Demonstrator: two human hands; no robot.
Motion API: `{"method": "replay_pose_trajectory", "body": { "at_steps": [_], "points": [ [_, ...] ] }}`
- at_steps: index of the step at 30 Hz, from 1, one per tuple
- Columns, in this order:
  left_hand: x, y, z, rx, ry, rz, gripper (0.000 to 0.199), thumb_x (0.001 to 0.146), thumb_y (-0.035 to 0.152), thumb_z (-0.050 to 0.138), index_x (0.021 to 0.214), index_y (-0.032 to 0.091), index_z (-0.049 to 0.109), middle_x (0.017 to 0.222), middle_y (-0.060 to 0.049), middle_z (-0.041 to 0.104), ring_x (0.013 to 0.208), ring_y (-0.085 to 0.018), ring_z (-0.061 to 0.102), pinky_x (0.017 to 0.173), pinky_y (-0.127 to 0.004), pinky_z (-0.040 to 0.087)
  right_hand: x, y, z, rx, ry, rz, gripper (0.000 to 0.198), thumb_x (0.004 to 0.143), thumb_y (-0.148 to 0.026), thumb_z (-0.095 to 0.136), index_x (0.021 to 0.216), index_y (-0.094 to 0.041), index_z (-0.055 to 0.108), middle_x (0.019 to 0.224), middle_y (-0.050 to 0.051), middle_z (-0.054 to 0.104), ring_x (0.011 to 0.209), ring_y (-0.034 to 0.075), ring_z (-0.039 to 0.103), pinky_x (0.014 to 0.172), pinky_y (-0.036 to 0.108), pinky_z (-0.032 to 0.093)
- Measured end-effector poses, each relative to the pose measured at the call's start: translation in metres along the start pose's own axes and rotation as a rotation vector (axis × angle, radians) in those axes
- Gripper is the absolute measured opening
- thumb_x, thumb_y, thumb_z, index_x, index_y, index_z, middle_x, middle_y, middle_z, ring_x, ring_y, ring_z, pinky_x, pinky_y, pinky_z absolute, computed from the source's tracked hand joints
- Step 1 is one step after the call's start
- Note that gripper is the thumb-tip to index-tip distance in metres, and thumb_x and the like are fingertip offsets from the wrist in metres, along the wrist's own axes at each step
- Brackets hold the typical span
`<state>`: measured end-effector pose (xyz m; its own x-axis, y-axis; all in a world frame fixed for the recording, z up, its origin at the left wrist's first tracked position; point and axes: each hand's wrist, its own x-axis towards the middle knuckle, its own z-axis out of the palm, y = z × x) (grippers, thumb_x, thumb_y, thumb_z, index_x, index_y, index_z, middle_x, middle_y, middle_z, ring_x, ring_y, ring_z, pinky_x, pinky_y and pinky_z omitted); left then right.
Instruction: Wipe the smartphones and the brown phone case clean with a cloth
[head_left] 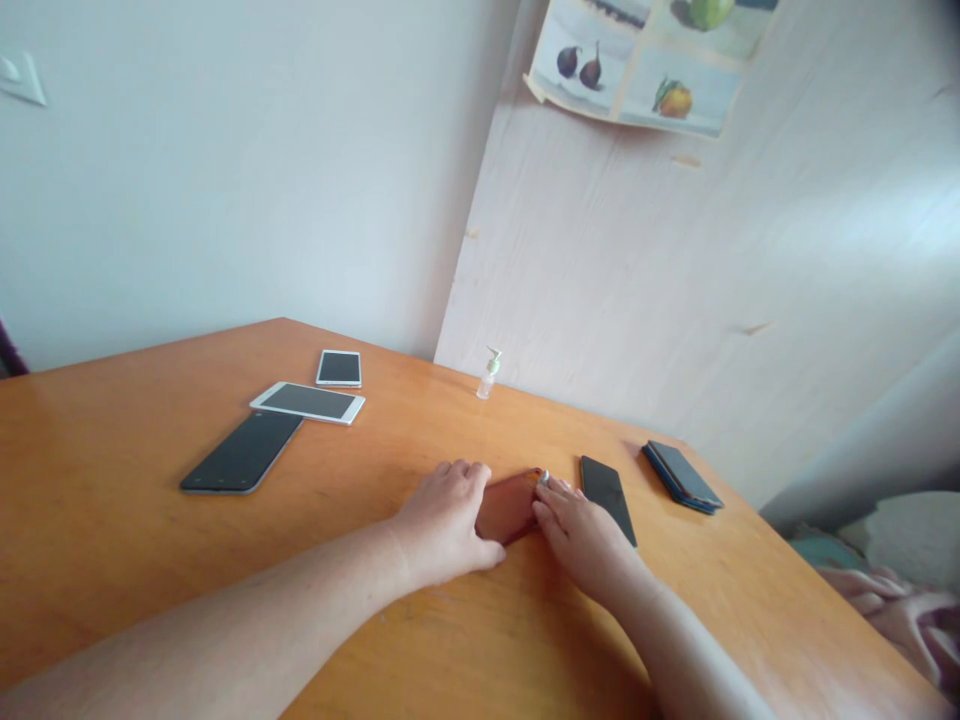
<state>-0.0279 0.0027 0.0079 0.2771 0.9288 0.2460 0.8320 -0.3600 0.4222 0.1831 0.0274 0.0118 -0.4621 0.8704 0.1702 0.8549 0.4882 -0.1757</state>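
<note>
A flat, reddish-brown, phone-sized item [507,508] with a dark edge is between my hands, low over the wooden table. My left hand [442,525] grips its left end, thumb at the near side and fingers at the far side. My right hand [581,530] closes over its right end, fingers bent together. At those fingertips shows a small whitish bit [543,478], too small to make out. Just beyond my right hand lies a black phone [609,498] on the table.
Left on the table [420,640] lie a large black phone [244,455], a white phone [309,402] overlapping it, and a smaller white phone [340,368]. A small pump bottle [488,376] stands by the wall. Far right is a dark phone on a blue case [681,476].
</note>
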Motion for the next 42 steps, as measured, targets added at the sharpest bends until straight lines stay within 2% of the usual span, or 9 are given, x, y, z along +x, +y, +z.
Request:
{"method": "replay_pose_trajectory", "body": {
  "at_steps": [6, 12, 17, 19, 26, 30, 35, 37, 42],
  "points": [
    [0.0, 0.0, -0.002, -0.01, 0.007, 0.04, 0.041, 0.069, 0.042, 0.066, 0.1, 0.02, 0.051, 0.098, -0.009, 0.061, 0.097, -0.028, 0.058, 0.082, -0.037, 0.046, -0.012, -0.037, -0.011, 0.206, -0.108, -0.305, 0.04, 0.101, -0.03, 0.031, 0.131, -0.021, 0.058, 0.145, 0.007, 0.05, 0.136, 0.02, 0.043, 0.116, 0.039, 0.032],
    [0.0, -0.001, -0.001, -0.021, 0.004, 0.016, 0.055, 0.06, 0.04, 0.074, 0.105, 0.02, 0.049, 0.105, -0.01, 0.06, 0.102, -0.028, 0.056, 0.087, -0.038, 0.046, -0.004, -0.016, -0.002, 0.016, -0.038, -0.071, 0.047, 0.101, -0.034, 0.033, 0.136, -0.011, 0.054, 0.146, 0.016, 0.046, 0.14, 0.027, 0.037, 0.117, 0.05, 0.027],
    [0.0, -0.004, 0.003, -0.039, 0.029, 0.082, 0.045, 0.067, 0.035, 0.066, 0.105, 0.02, 0.049, 0.102, -0.009, 0.061, 0.098, -0.027, 0.058, 0.084, -0.037, 0.047, -0.011, -0.036, -0.007, 0.178, -0.164, -0.298, 0.051, 0.102, -0.039, 0.026, 0.148, -0.021, 0.039, 0.155, 0.006, 0.033, 0.145, 0.02, 0.027, 0.12, 0.043, 0.024],
    [-0.001, -0.004, 0.003, -0.048, 0.031, 0.083, 0.043, 0.067, 0.033, 0.066, 0.104, 0.02, 0.049, 0.101, -0.009, 0.061, 0.097, -0.027, 0.059, 0.083, -0.037, 0.047, -0.01, -0.037, -0.007, 0.177, -0.179, -0.301, 0.051, 0.103, -0.04, 0.024, 0.148, -0.024, 0.039, 0.155, 0.004, 0.032, 0.145, 0.021, 0.026, 0.12, 0.045, 0.02],
    [-0.002, 0.002, 0.001, -0.103, -0.015, 0.01, 0.063, 0.057, 0.038, 0.078, 0.11, 0.021, 0.049, 0.114, -0.011, 0.06, 0.109, -0.03, 0.057, 0.094, -0.041, 0.046, 0.012, 0.011, 0.011, -0.051, -0.077, 0.07, 0.054, 0.101, -0.038, 0.026, 0.145, -0.012, 0.043, 0.154, 0.013, 0.034, 0.145, 0.029, 0.024, 0.117, 0.058, 0.014],
    [-0.002, -0.001, 0.003, -0.181, 0.02, 0.007, 0.084, 0.053, 0.038, 0.082, 0.124, 0.02, 0.043, 0.122, -0.013, 0.056, 0.116, -0.032, 0.055, 0.098, -0.042, 0.045, 0.007, -0.013, 0.005, 0.026, -0.112, -0.057, 0.054, 0.102, -0.04, 0.026, 0.146, -0.012, 0.041, 0.154, 0.014, 0.032, 0.146, 0.026, 0.022, 0.119, 0.053, 0.014],
    [-0.001, -0.007, 0.007, -0.268, 0.071, 0.087, 0.095, 0.066, 0.033, 0.072, 0.144, 0.019, 0.019, 0.129, -0.016, 0.049, 0.116, -0.027, 0.056, 0.101, -0.04, 0.045, -0.005, -0.051, -0.011, 0.261, -0.185, -0.328, 0.05, 0.104, -0.04, 0.021, 0.15, -0.025, 0.035, 0.157, 0.007, 0.03, 0.146, 0.022, 0.022, 0.12, 0.05, 0.014],
    [-0.001, -0.007, 0.007, -0.265, 0.064, 0.076, 0.102, 0.065, 0.037, 0.074, 0.146, 0.02, 0.016, 0.13, -0.016, 0.048, 0.117, -0.029, 0.056, 0.101, -0.042, 0.046, -0.003, -0.045, -0.009, 0.254, -0.177, -0.312, 0.05, 0.104, -0.041, 0.02, 0.147, -0.025, 0.04, 0.155, 0.007, 0.034, 0.145, 0.022, 0.025, 0.119, 0.053, 0.013],
    [0.001, -0.005, 0.006, -0.195, 0.04, 0.013, 0.12, 0.049, 0.044, 0.085, 0.146, 0.02, 0.019, 0.138, -0.017, 0.043, 0.126, -0.034, 0.048, 0.107, -0.046, 0.04, 0.005, -0.019, 0.001, 0.096, -0.068, -0.084, 0.053, 0.103, -0.041, 0.023, 0.142, -0.014, 0.048, 0.15, 0.014, 0.041, 0.144, 0.027, 0.029, 0.118, 0.056, 0.012]
  ]
}}
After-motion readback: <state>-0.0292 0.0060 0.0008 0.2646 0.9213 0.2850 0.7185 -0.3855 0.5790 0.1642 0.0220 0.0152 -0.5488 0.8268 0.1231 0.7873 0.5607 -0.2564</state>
